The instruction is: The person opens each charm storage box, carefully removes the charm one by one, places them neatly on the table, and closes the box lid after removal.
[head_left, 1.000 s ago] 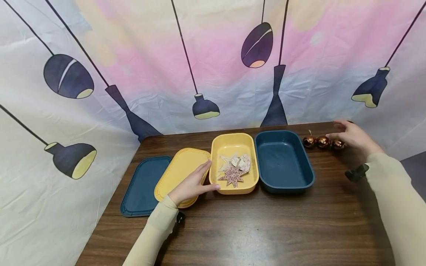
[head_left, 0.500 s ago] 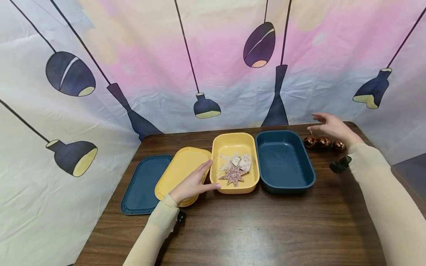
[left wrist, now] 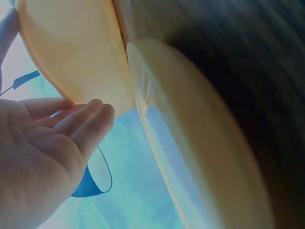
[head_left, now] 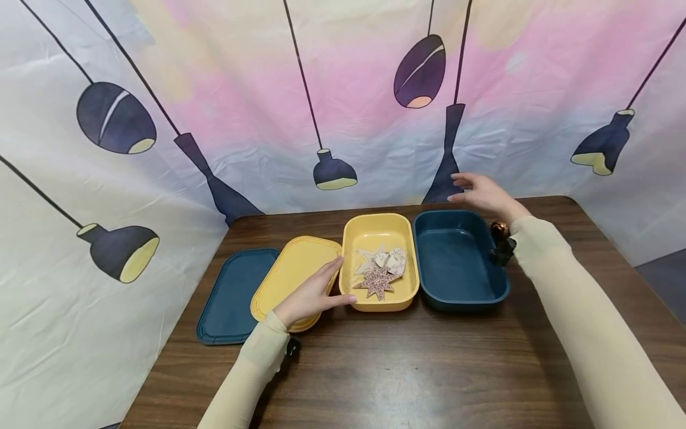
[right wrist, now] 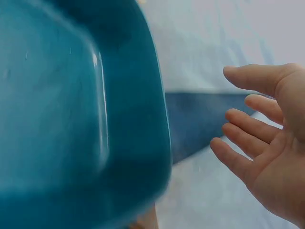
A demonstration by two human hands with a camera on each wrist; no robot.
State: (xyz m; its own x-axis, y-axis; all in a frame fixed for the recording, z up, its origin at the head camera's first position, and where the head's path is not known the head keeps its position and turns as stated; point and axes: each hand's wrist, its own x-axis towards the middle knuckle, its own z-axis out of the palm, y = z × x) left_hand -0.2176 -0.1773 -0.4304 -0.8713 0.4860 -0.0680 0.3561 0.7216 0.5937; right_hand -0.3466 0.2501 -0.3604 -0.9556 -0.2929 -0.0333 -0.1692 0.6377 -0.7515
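My left hand (head_left: pixel 313 295) touches the left side of the yellow box (head_left: pixel 375 230), thumb at its near corner and fingers along its wall. Inside that box lie a pink glittery star (head_left: pixel 377 281) and some whitish flat decorations (head_left: pixel 396 261). My right hand (head_left: pixel 485 195) hovers over the far edge of the dark blue box (head_left: pixel 452 268), fingers loosely spread. In the right wrist view this hand (right wrist: pixel 267 138) is apart from the blue box (right wrist: pixel 128 105), its palm showing nothing held. One copper bauble (head_left: pixel 499 230) shows beside the blue box; the right forearm hides the others.
A yellow lid (head_left: pixel 295 271) overlaps a dark blue lid (head_left: pixel 233 298) left of the boxes. Both boxes stand side by side on the brown wooden table (head_left: pixel 386 363). Behind the table hangs a cloth printed with lamps (head_left: pixel 334 170).
My right hand has moved left from above the copper baubles to over the blue box's far edge, carrying nothing. The left hand has stayed on the yellow box.
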